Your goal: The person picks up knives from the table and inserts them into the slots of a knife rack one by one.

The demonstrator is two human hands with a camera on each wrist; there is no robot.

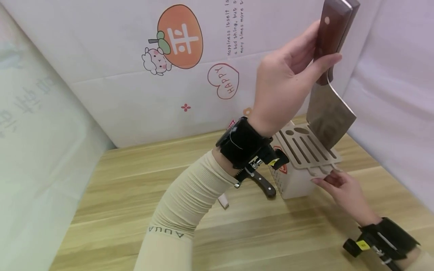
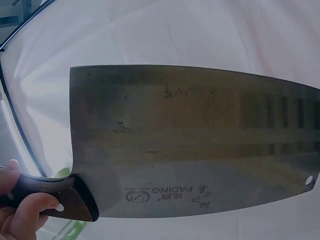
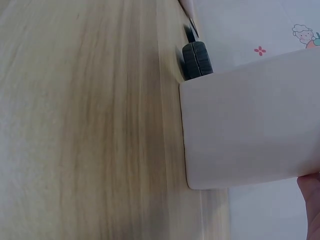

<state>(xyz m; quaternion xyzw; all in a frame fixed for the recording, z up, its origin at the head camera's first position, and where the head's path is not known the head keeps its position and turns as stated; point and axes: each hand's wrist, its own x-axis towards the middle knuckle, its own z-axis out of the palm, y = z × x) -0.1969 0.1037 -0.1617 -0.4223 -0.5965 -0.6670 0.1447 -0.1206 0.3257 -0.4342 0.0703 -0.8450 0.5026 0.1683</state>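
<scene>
My left hand [image 1: 288,75] grips the brown wooden handle [image 1: 330,32] of a cleaver [image 1: 329,113], blade pointing down. The blade's lower corner hangs just above the slotted top of a white knife block [image 1: 305,150]. In the left wrist view the broad steel blade [image 2: 200,140] fills the frame, my fingers [image 2: 25,210] curled round the handle. My right hand [image 1: 339,184] touches the block's near top edge with straight fingers. The right wrist view shows the block's white side [image 3: 250,125] on the wooden table and a fingertip [image 3: 312,200] at the edge.
Another knife with a dark wooden handle [image 1: 264,184] lies on the wooden table [image 1: 135,180] left of the block, partly hidden by my wrist. A white printed backdrop [image 1: 152,75] and white sheets close in the table on three sides.
</scene>
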